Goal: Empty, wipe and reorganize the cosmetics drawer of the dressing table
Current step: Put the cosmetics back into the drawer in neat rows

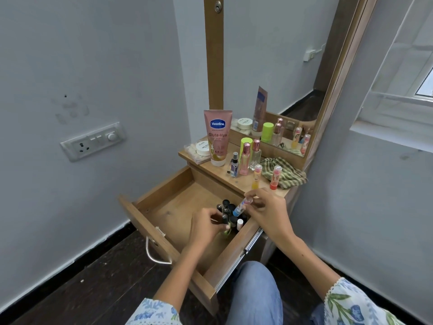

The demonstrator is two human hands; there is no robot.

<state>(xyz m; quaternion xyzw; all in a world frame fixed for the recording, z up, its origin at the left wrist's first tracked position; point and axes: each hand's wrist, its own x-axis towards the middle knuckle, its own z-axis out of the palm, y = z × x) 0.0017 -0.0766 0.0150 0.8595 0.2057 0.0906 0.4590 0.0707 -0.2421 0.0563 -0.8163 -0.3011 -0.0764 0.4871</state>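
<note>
The right hand (264, 212) pinches 1 blue tube (241, 206) over the drawer (168, 205) while the left hand (206, 227) closes on a nail-polish bottle (225, 222), apparently grouping items upright.

Home bedroom corner: dressing table (236, 181), mirror (276, 78), cosmetics.

You could read "Vaseline" in white letters on a blue oval badge near the top of the pink tube (218, 137) standing on the desk (236, 181). Below the badge the tube carried "Gluta-Hya" in larger print, and lower down, beside a gold bottle graphic, "10X". The finer lines under those words were too small for you to make out. The white jar lid (203, 148) beside the tube bore dark print, but it was not legible.
</note>
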